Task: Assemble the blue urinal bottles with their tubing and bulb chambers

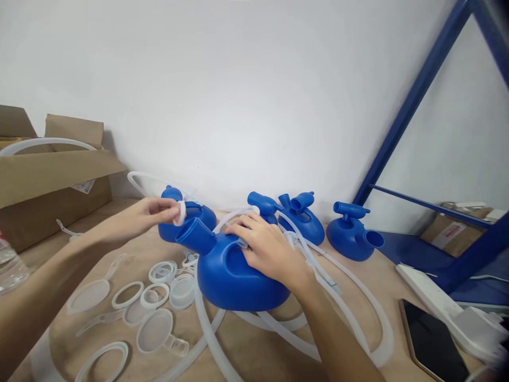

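Pinched between thumb and fingers, a small white ring [181, 213] is in my left hand [161, 211], close to the open neck of the nearest blue bottle [242, 281]. My right hand [264, 244] lies over that bottle's handle with its fingers curled round it. The bottle stands with its neck tilted up to the left. Translucent hoses [212, 334] run beneath and behind it. White rings [128, 295] and translucent round caps with tabs [156, 330] are scattered on the table left of the bottle.
Several more blue bottles [352, 239] stand along the wall. An open cardboard box [59, 175] is at the left, above a clear plastic bottle [11, 265]. A phone [433, 339] and a white power strip [433, 302] lie at the right, near a blue metal frame [413, 101].
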Demonstrator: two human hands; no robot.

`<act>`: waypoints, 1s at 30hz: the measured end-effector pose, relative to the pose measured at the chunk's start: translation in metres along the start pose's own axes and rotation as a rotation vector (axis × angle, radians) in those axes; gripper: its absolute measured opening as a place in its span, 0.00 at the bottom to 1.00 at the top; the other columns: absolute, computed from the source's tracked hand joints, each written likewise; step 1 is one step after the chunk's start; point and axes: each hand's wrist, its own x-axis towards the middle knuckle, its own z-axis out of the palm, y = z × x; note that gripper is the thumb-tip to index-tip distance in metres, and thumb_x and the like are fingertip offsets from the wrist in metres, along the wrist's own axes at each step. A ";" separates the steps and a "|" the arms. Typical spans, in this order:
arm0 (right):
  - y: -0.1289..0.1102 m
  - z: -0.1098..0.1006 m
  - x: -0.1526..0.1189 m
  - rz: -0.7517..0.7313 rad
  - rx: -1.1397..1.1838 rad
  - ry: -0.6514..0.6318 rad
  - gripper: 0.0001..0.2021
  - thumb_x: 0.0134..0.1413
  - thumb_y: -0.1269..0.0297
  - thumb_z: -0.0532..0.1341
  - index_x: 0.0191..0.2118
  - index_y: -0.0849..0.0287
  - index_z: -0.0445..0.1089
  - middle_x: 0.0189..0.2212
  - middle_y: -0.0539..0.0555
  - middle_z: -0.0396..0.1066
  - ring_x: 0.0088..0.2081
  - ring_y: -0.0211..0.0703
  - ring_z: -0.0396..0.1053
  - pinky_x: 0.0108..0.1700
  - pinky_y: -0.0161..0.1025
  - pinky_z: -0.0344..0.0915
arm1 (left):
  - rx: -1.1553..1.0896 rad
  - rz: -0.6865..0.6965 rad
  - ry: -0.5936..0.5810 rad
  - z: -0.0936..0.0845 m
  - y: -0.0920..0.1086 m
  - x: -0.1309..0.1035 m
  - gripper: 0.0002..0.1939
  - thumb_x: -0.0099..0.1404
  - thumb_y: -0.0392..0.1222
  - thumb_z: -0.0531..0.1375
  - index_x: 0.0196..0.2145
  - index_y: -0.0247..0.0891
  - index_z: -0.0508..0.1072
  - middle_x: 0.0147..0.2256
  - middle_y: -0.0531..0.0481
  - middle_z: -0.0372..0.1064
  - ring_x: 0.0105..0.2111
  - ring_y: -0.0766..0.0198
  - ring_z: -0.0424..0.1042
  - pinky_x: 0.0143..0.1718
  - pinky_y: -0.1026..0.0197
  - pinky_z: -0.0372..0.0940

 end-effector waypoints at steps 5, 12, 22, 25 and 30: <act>0.009 0.008 0.000 -0.006 0.055 -0.022 0.21 0.59 0.80 0.57 0.53 0.52 0.72 0.56 0.54 0.74 0.60 0.49 0.66 0.56 0.48 0.70 | 0.092 0.006 -0.153 0.013 0.011 -0.009 0.24 0.59 0.64 0.66 0.42 0.43 0.75 0.44 0.47 0.76 0.45 0.51 0.75 0.41 0.59 0.71; 0.016 0.003 -0.002 -0.058 0.181 -0.006 0.20 0.57 0.81 0.58 0.49 0.51 0.73 0.54 0.50 0.75 0.60 0.47 0.67 0.58 0.47 0.67 | 0.146 0.013 -0.169 0.019 0.009 -0.012 0.29 0.59 0.63 0.67 0.52 0.45 0.73 0.40 0.48 0.77 0.33 0.56 0.75 0.31 0.60 0.69; 0.027 -0.012 -0.005 -0.161 0.267 0.109 0.12 0.69 0.68 0.60 0.54 0.52 0.74 0.52 0.54 0.75 0.57 0.50 0.66 0.60 0.50 0.67 | -0.214 -0.033 0.038 0.001 -0.001 -0.006 0.24 0.53 0.58 0.72 0.38 0.38 0.73 0.32 0.52 0.74 0.33 0.60 0.74 0.33 0.62 0.69; 0.036 -0.021 -0.011 -0.162 0.249 0.301 0.12 0.71 0.71 0.56 0.52 0.52 0.74 0.50 0.55 0.75 0.55 0.50 0.67 0.58 0.51 0.67 | -0.234 -0.126 0.217 -0.017 -0.019 -0.001 0.24 0.51 0.58 0.73 0.35 0.38 0.74 0.30 0.53 0.74 0.33 0.59 0.74 0.35 0.61 0.71; 0.048 -0.036 -0.023 -0.202 0.048 0.541 0.15 0.68 0.75 0.55 0.50 0.50 0.74 0.51 0.56 0.73 0.57 0.53 0.65 0.59 0.56 0.66 | -0.207 -0.184 0.341 -0.024 -0.045 0.011 0.27 0.48 0.60 0.74 0.32 0.38 0.70 0.28 0.56 0.73 0.35 0.58 0.75 0.37 0.60 0.74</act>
